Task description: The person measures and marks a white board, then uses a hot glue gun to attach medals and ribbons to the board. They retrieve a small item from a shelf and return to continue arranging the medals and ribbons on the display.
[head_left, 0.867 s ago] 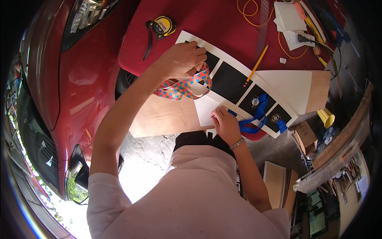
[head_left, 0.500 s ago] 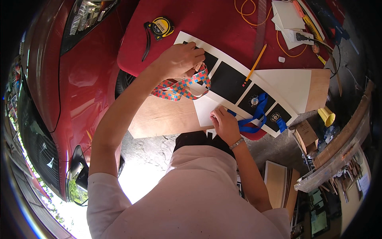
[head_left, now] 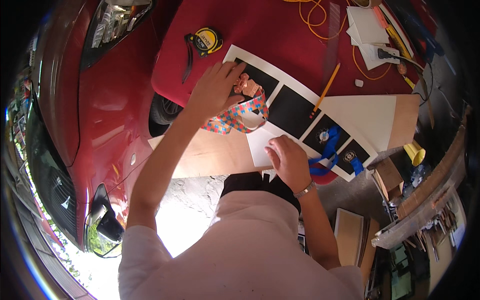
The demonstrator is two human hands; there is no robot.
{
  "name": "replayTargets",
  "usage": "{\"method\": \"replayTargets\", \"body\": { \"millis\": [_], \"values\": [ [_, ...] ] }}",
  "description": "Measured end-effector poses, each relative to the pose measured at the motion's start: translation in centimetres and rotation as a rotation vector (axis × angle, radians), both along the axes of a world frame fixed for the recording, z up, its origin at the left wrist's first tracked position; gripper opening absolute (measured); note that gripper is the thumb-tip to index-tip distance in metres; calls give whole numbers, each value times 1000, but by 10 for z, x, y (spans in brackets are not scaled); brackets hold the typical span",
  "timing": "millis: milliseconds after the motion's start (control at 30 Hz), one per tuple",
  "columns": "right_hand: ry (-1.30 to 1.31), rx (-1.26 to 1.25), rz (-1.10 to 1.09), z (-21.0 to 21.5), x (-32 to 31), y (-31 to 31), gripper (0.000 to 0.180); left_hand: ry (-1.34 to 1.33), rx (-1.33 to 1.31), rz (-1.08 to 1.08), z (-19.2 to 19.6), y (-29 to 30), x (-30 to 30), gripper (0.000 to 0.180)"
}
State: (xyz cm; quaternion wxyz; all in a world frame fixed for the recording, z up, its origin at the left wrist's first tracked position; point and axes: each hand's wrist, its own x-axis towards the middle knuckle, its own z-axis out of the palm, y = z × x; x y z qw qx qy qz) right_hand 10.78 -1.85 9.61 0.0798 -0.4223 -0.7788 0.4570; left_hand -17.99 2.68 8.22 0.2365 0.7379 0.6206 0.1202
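Head view, change: I now see the copper-coloured metal medal (head_left: 247, 85) uncovered; the left hand (head_left: 211, 91) has drawn off it.
Medal's place: on the long white board with black panels (head_left: 292, 111), beside its multicoloured patterned ribbon (head_left: 259, 104).
Counter: red-topped counter (head_left: 270, 30).
Room: glossy red car (head_left: 115, 95), left.
Left grip: fingers apart, beside the medal.
Right grip: right hand (head_left: 292, 162) loosely curled, thumb parted.

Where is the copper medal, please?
The copper medal is upper-centre in the head view, over the leftmost black panel, just right of the left hand.
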Motion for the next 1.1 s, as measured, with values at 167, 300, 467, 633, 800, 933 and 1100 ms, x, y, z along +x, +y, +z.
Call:
{"method": "replayTargets", "body": {
  "millis": [167,300,467,633,800,933,1100],
  "values": [
    [63,257,-251,-22,-54,46,35,16,-67,94,-2,-17,3,56],
    [-76,285,-219,-42,-86,54,48,10,-67,127,-7,-13,5,45],
    [-88,288,-311,-51,-99,51,45,1,-90,97,-9,-5,4,41],
    [-99,277,-315,-52,-102,53,35,-18,-115,84,-13,-2,3,42],
    [-86,250,-330,-51,-102,55,33,-51,-147,132,-15,-4,3,42],
    [-85,223,-341,-50,-103,58,32,-64,-168,144,-15,-5,2,42],
    [-70,185,-346,-50,-102,60,30,-66,-184,150,-15,-4,1,42]
  ]
}}
